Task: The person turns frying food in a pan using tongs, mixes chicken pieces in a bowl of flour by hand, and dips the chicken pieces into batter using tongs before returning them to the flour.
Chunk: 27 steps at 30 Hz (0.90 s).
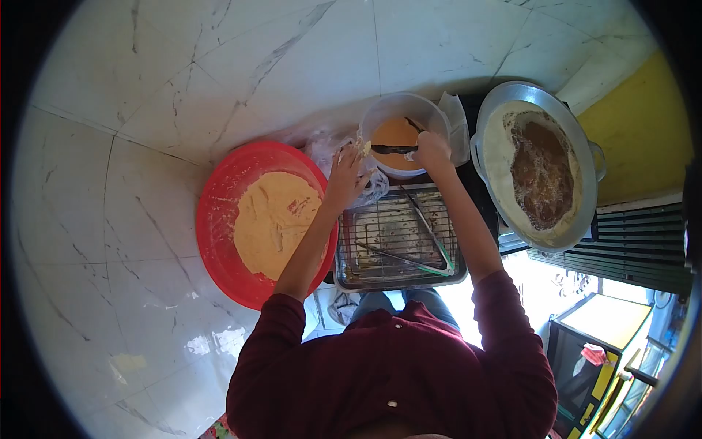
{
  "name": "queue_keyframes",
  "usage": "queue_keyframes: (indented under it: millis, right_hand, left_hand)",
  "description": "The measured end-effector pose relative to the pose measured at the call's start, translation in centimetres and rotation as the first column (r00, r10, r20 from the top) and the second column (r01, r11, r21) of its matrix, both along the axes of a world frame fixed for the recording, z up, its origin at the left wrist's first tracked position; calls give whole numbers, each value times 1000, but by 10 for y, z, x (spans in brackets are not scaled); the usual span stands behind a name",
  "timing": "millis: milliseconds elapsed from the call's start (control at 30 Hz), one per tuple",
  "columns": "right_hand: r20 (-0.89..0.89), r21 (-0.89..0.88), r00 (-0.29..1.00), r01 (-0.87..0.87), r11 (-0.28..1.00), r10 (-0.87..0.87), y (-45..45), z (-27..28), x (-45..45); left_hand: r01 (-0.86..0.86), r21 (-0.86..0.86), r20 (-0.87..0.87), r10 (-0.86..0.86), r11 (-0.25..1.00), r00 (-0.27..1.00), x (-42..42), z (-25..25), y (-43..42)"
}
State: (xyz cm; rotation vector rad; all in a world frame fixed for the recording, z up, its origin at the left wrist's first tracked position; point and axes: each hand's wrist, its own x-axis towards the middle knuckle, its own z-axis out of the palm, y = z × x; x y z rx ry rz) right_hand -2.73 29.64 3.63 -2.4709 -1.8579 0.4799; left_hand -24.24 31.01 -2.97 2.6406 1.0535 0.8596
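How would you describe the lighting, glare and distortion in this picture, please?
Head view: black curved borders, and seams of the marbled tiles look bowed; also head view: washed-out glare beside the right sleeve, small white reflections on the tiles at lower left.

Grey-veined white tiles (146, 219) adjoin a yellow wall (632, 135), near dark slats (636, 252) and glaring light (526, 282).

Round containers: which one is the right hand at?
The whitish tub in the middle, with orange-brown liquid; the red basin sits left of it, the silver pan right.
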Motion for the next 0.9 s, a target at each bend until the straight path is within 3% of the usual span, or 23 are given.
queue_keyframes:
  millis: [33, 67, 100, 133, 200, 267, 333, 400, 500, 533, 600, 633, 700, 833, 900]
  right_hand:
    - [-26, 128, 999, 32, 991, -28, -9, 1, -3]
    - [-55, 253, 997, 65, 965, -53, -18, 2, -6]
    - [-52, 255, 997, 65, 965, -53, -25, 2, -10]
    - [-94, 319, 993, 103, 942, -77, -32, 2, -14]
    - [-133, 381, 987, 139, 914, -94, -46, 3, -19]
    - [-276, 525, 961, 165, 835, -16, -59, 5, -23]
    - [-301, 550, 953, 160, 820, 16, -73, 22, -32]
    - [-326, 573, 944, 150, 805, 56, -85, 30, -42]
    - [-432, 607, 886, 144, 781, 172, -100, 36, -60]
    - [-505, 567, 835, 132, 813, 216, -106, 39, -68]
    - [-624, 476, 736, 94, 874, 261, -112, 40, -86]
    - [-624, 475, 729, 69, 877, 281, -114, 34, -94]
    - [-697, 436, 629, -11, 900, 345, -120, 24, -110]
    - [-847, 224, 483, -58, 973, 224, -130, 14, -142]
    - [-861, 251, 437, -81, 965, 261, -132, -11, -159]
  left_hand:
    - [1, 1, 3, -1, 1000, 1000, 1, 1, -2]
    - [-8, -56, 148, 16, 998, 989, 3, 2, -5]
    - [-8, -112, 288, 40, 994, 957, 6, 4, -9]
    - [-7, -109, 292, 39, 994, 956, 9, 10, -19]
    - [49, -615, 514, 353, 787, 781, 19, 17, -45]
    - [114, -610, 569, 333, 784, 752, 25, 4, -55]
    - [173, -601, 621, 320, 781, 715, 31, 0, -65]
    - [335, -648, 727, 424, 684, 540, 35, 0, -71]
    - [415, -617, 781, 456, 668, 427, 27, 10, -75]
    - [401, -617, 781, 466, 677, 415, 19, 15, -76]
    - [400, -747, 664, 599, 531, 446, -2, 21, -77]
    - [385, -748, 664, 613, 540, 429, -11, 22, -79]
    - [609, -578, 769, 611, 543, 186, -30, 20, -85]
    - [668, -520, 730, 683, 532, 25, -67, 13, -104]
    - [650, -523, 701, 712, 551, -39, -83, 11, -115]
